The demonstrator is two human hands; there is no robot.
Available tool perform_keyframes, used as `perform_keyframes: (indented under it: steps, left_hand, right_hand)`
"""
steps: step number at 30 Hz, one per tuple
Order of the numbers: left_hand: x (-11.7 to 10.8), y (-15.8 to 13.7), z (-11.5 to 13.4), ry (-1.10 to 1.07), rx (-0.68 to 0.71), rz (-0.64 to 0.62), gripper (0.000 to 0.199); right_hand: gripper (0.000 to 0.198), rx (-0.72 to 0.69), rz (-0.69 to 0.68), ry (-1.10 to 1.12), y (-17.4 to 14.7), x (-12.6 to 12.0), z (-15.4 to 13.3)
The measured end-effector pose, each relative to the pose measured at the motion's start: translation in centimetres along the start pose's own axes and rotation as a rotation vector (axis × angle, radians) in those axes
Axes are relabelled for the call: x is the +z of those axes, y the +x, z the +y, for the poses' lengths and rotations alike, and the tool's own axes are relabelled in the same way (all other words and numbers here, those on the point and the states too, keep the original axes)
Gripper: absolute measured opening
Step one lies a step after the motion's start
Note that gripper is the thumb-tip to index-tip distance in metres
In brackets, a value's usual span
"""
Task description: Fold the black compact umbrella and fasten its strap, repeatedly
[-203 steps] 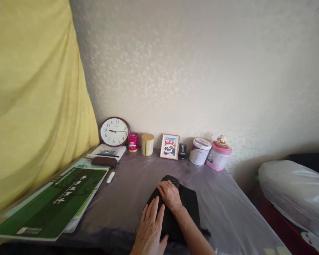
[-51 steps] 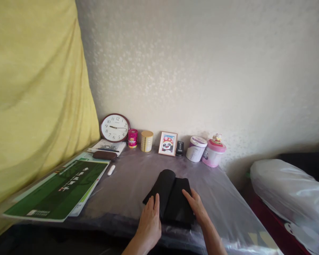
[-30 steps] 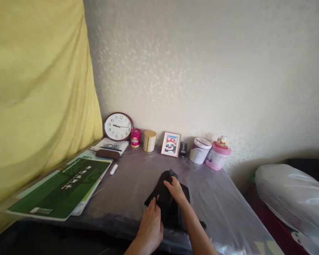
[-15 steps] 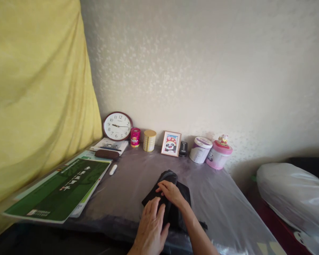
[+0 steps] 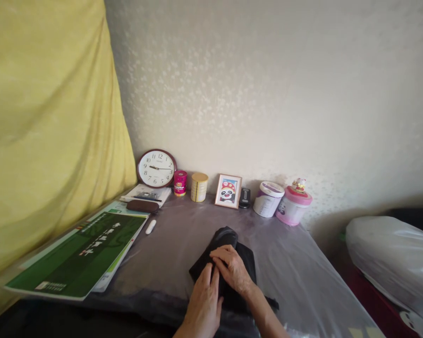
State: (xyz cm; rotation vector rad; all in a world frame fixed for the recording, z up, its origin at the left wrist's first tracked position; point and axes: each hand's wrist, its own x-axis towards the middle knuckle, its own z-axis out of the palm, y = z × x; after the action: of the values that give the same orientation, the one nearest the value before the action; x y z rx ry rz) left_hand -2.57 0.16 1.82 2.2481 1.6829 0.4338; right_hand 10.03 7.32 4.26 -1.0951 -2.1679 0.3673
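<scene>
A bundle of black fabric (image 5: 247, 263), folded and bulky with a rounded top end, lies near the front of the table. What kind of article it is I cannot make out. My left hand (image 5: 205, 300) rests over its near left part, fingers stretched forward and thumb apart. From the right, my right hand (image 5: 232, 270) reaches across the bundle with fingers bent and drawn together on the fabric. The fingertips of both hands meet near its middle and partly hide it. A short black end sticks out to the right, beside my right wrist.
Green booklets (image 5: 77, 256), a brown case (image 5: 143, 206) and a small white object (image 5: 150, 227) lie left. Along the wall stand a clock (image 5: 157, 168), a pink tin (image 5: 180, 183), a yellow tin (image 5: 199, 188), a panda picture (image 5: 228, 191) and two tubs (image 5: 268, 199). A plastic-wrapped bundle (image 5: 391, 249) sits right.
My hands have come closer together over the black fabric. My right hand has turned and bent its fingers more; my left fingers have drawn together. The view has shifted slightly.
</scene>
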Motion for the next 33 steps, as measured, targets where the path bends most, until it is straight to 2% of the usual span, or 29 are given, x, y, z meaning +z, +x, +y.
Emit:
perform_keyframes:
  steps: [3, 8, 18, 21, 24, 26, 29, 31, 33]
  left_hand:
    - [-0.5, 0.3, 0.3, 0.004, -0.016, -0.049, 0.068]
    - [-0.4, 0.4, 0.1, 0.009, -0.006, -0.067, 0.070]
    - [-0.4, 0.3, 0.3, 0.019, -0.079, -0.105, 0.069]
    - [0.7, 0.4, -0.4, -0.050, -0.049, -0.037, 0.067]
    - [1.2, 0.5, -0.8, -0.087, -0.027, -0.011, 0.067]
    - [0.8, 0.5, -0.6, -0.080, -0.026, -0.035, 0.068]
    - [-0.7, 0.4, 0.2, -0.055, -0.041, -0.102, 0.072]
    - [-1.7, 0.4, 0.6, -0.055, -0.057, -0.128, 0.073]
    - [-2.2, 0.3, 0.8, -0.062, -0.061, -0.133, 0.072]
  right_hand:
    - [0.023, -0.055, 0.024, -0.081, -0.1, 0.4, 1.7]
    - [0.027, 0.002, 0.036, -0.174, 1.5, 1.0, 4.6]
    - [0.032, 0.111, 0.098, -0.239, 4.8, 1.3, 8.9]
    - [0.033, 0.143, 0.203, -0.264, 5.0, 0.7, 8.7]
    - [0.033, 0.094, 0.296, -0.215, 3.9, 0.2, 6.9]
    - [0.030, 0.015, 0.210, -0.129, 2.7, 0.3, 5.2]
    - [0.028, -0.035, 0.046, -0.124, 1.8, 1.2, 4.0]
    - [0.030, 0.007, 0.068, -0.165, 2.1, 1.7, 4.4]
    - [0.032, 0.099, 0.169, -0.191, 2.8, 1.6, 5.7]
